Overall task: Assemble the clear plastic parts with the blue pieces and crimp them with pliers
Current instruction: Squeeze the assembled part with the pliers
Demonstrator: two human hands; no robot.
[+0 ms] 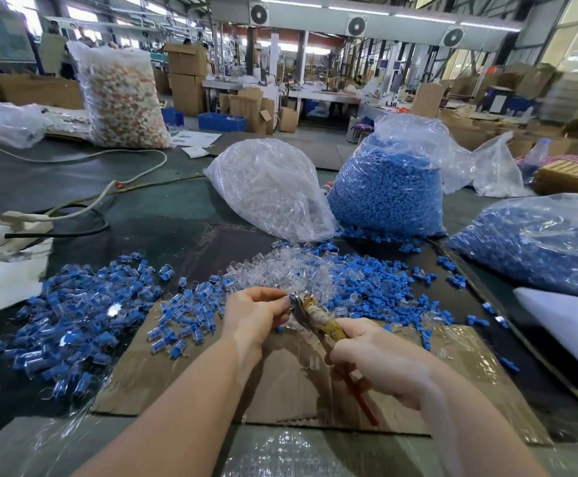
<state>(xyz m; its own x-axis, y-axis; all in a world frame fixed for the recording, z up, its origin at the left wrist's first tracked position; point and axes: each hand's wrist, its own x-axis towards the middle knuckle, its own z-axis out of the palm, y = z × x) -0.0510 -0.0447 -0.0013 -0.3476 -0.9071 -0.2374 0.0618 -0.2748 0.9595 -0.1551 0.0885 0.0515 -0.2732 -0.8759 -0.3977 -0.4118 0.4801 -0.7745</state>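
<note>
My left hand pinches a small clear-and-blue part at the jaws of the pliers. My right hand grips the pliers' handles, one wrapped in yellowish tape, one red. The part itself is mostly hidden by my fingers and the jaws. A pile of loose clear plastic parts lies just beyond my hands, with loose blue pieces to its right. A wide heap of assembled blue-and-clear pieces spreads over the left of the table.
Flat cardboard covers the table under my hands. Behind stand a bag of clear parts, a bag of blue pieces and another blue bag at right. A power strip and cables lie at left.
</note>
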